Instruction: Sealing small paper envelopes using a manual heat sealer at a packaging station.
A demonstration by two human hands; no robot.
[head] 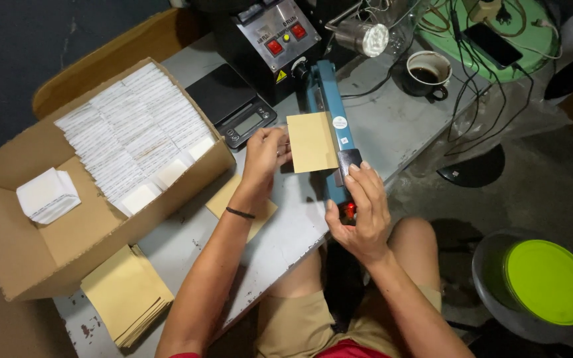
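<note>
My left hand (264,154) pinches the left edge of a tan paper pouch (311,141), whose right edge lies in the jaw of a blue heat sealer (327,106). My right hand (361,207) presses down on the black handle end of the sealer's arm, where a red light glows between my fingers. More tan pouches (223,197) lie flat on the grey table (286,232) under my left forearm.
An open cardboard box (28,258) at left holds several rows of white packets (134,132). A stack of tan pouches (127,295) sits at the table's near corner. A black digital scale (233,103), a black machine with red switches (270,40), a coffee mug (428,71) and cables stand behind.
</note>
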